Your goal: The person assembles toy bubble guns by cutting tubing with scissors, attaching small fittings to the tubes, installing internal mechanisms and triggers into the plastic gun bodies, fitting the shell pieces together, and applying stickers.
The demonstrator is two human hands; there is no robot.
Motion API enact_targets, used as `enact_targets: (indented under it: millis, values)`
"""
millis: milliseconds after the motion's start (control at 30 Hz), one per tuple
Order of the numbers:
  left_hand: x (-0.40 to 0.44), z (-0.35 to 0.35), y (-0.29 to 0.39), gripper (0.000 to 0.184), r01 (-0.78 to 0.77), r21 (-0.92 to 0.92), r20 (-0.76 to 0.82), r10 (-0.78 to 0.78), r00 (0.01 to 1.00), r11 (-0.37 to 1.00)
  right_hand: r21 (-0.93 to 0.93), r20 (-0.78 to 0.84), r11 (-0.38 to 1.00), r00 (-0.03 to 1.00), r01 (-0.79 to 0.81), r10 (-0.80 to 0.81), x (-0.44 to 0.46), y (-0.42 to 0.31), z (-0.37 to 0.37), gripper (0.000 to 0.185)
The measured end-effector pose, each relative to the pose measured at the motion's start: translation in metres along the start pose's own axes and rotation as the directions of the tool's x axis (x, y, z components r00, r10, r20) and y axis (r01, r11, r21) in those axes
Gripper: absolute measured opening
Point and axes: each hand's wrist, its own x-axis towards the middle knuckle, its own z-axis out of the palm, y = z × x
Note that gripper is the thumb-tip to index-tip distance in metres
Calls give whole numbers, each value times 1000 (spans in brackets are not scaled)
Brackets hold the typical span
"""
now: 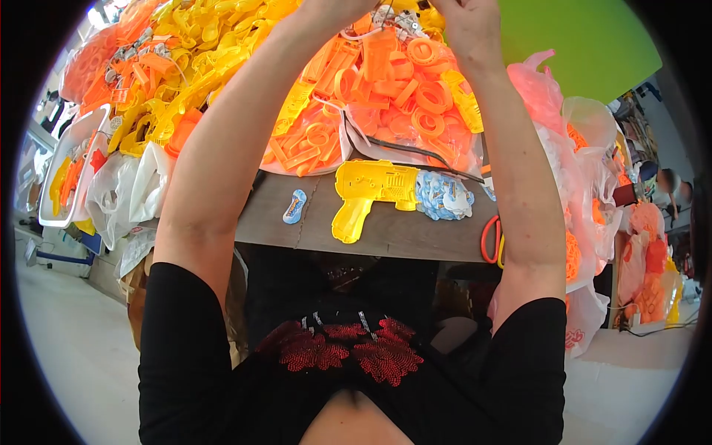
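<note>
Both forearms reach far forward over the table. My left hand point(343, 6) is mostly cut off by the top edge, its fingers largely out of sight. My right hand point(473, 21) is also partly cut off; its fingers look bent and pressed together, and what they hold cannot be made out. Small white parts with thin wires point(404, 16) lie between and just below the hands. Nearer my body, a yellow toy gun shell point(378, 184) lies on the table beside a pile of blue-and-white stickers point(445, 196). One similar blue piece point(294, 206) lies apart to the left.
Orange plastic parts point(404, 89) are heaped beyond the gun shell, with yellow shells point(215, 52) piled at left. Red-handled scissors point(489, 239) lie by my right forearm. A white bin point(59, 200) stands far left; plastic bags point(589, 170) of orange parts hang at right.
</note>
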Motion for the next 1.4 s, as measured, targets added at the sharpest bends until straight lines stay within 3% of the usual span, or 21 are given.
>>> enact_targets:
  millis: [33, 133, 200, 233, 267, 333, 467, 533, 600, 633, 733, 867, 933, 967, 1000, 1033, 1067, 1133, 1200, 1300, 1400]
  values:
    - [-9, 3, -5, 29, 9, 0, 6, -9, 1000, 1000, -28, 9, 999, 999, -33, 33, -13, -1, 1, 19]
    - [-48, 14, -18, 39, 264, -328, 240, -191, 952, 907, -114, 28, 986, 992, -122, 125, -49, -2, 4, 27]
    - [-70, 14, -17, 47, 437, -490, 408, -245, 880, 754, -2, 37, 980, 979, -200, 200, -70, -1, 5, 28]
    - [-78, 4, -10, 38, 436, -233, 421, -314, 851, 869, 156, 134, 908, 920, -388, 370, -81, -9, 4, 26]
    - [-87, 1, -6, 38, 440, -233, 424, -316, 848, 867, 288, 252, 775, 825, -563, 506, -91, -14, 3, 25]
    - [-104, 0, -1, 32, 514, -274, 518, -325, 791, 813, 308, 325, 704, 767, -640, 554, -107, -8, 0, 23]
    - [-139, -2, -3, 29, 420, -317, 495, -230, 838, 850, 313, 501, 494, 583, -811, 640, -136, -15, -1, 19]
    - [-152, -7, 0, 32, 473, -320, 552, -244, 798, 821, 249, 486, 553, 597, -795, 639, -152, -16, 3, 16]
    - [-163, -15, 10, 30, -29, 23, 482, 15, 876, 999, 114, 457, 673, 640, -731, 617, -165, -18, 10, 14]
    - [-161, -19, 15, 26, -80, 181, 558, -35, 829, 980, 15, 399, 696, 643, -718, 654, -168, -21, 12, 16]
    - [-151, -27, 30, 24, -230, 333, 649, -45, 760, 915, 26, 381, 777, 725, -629, 574, -181, -13, 15, 16]
    - [-153, -23, 28, 26, -313, 356, 671, -7, 741, 881, 25, 284, 739, 713, -673, 640, -197, -20, 25, 16]
    - [-161, -19, 22, 32, -26, 214, 660, -125, 741, 977, 98, 250, 632, 634, -769, 732, -200, -28, 25, 17]
    - [-170, -14, 17, 32, -25, 211, 661, -124, 740, 977, 96, 249, 631, 632, -770, 734, -206, -26, 28, 17]
    - [-183, -7, 13, 29, 161, 104, 614, -191, 766, 981, 58, 178, 636, 635, -770, 752, -215, -20, 32, 17]
    - [-194, -1, 9, 26, 335, -16, 573, -266, 775, 942, 19, 106, 638, 636, -770, 765, -223, -15, 36, 19]
    - [-204, 4, 7, 26, 338, -18, 574, -267, 774, 941, 16, 106, 636, 634, -772, 766, -229, -13, 39, 19]
    - [-221, 13, 4, 26, 578, -63, 525, -465, 713, 814, -24, 20, 671, 671, -741, 742, -239, -13, 46, 19]
    - [-234, 20, 3, 25, 628, -126, 497, -498, 710, 768, 3, -24, 664, 664, -748, 748, -244, -12, 54, 19]
    - [-245, 27, 1, 22, 605, -277, 392, -487, 780, 746, -62, -115, 765, 765, -642, 633, -251, -5, 63, 18]
    - [-253, 35, -3, 24, 469, -342, 248, -404, 881, 814, -52, -192, 764, 757, -643, 624, -250, -2, 70, 19]
